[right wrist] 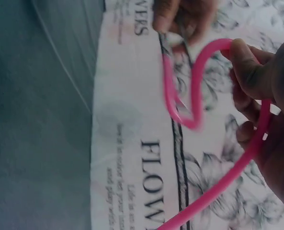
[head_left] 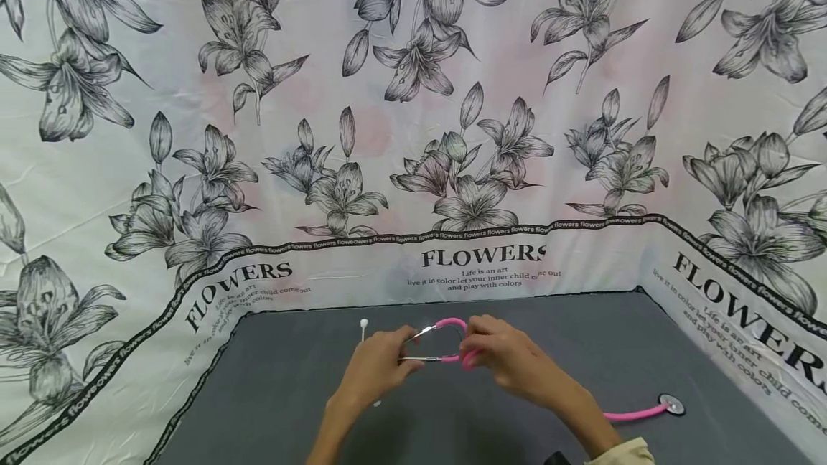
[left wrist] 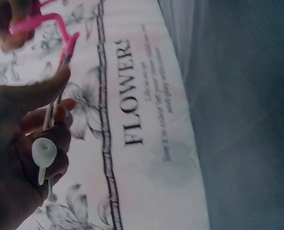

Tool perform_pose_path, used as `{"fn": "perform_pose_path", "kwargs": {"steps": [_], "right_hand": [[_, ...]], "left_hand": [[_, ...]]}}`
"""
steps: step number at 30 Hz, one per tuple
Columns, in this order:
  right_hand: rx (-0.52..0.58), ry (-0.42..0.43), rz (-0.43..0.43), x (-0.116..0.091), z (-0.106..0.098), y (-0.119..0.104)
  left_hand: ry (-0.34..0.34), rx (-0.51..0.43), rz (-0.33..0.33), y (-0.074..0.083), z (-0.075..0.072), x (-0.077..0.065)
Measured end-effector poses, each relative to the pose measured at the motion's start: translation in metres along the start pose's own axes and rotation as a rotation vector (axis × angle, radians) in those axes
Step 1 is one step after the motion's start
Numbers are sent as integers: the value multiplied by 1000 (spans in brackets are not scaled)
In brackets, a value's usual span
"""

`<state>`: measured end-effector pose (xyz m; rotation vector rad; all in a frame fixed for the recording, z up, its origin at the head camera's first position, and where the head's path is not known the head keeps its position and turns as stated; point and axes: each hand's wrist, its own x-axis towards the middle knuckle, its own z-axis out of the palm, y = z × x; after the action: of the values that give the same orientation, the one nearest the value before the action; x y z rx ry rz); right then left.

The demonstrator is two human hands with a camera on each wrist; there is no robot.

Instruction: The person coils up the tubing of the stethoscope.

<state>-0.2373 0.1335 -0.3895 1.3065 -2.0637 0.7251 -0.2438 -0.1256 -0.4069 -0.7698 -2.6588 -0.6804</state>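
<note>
A stethoscope with pink tubing (right wrist: 206, 201) and metal ear tubes is held up between both hands. My left hand (head_left: 380, 364) grips the two ear tubes; a white eartip (left wrist: 44, 152) pokes out past its fingers in the left wrist view. My right hand (head_left: 507, 354) pinches the pink tubing just beyond the fork, and in the right wrist view the tube bends over the fingertips and runs back through the palm. The tube's far end, with its round chest piece (head_left: 672, 404), shows to the right of the right forearm, over the grey tabletop.
The grey tabletop (head_left: 278, 379) spreads under both hands. Behind it and along both sides hangs a white cloth (head_left: 362, 271) printed with lilies and the word FLOWERS. A small white piece (head_left: 377, 403) shows beside the left wrist. A pale sleeve (head_left: 623, 453) covers the right forearm.
</note>
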Motion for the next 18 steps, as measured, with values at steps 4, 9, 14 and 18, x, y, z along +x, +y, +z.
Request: {"fn": "perform_pose_path", "kwargs": {"steps": [4, 9, 14, 18], "right_hand": [[-23, 39, -36, 8, 16, 0], [-106, 76, -35, 17, 30, 0], [-160, 93, 5, 21, 32, -1], [-129, 68, 13, 20, 31, -2]], "left_hand": [[-63, -25, 2, 16, 1, 3], [-82, -66, 25, 29, 4, 3], [-4, -25, 50, 35, 5, 5], [35, 47, 56, 38, 6, 6]]}}
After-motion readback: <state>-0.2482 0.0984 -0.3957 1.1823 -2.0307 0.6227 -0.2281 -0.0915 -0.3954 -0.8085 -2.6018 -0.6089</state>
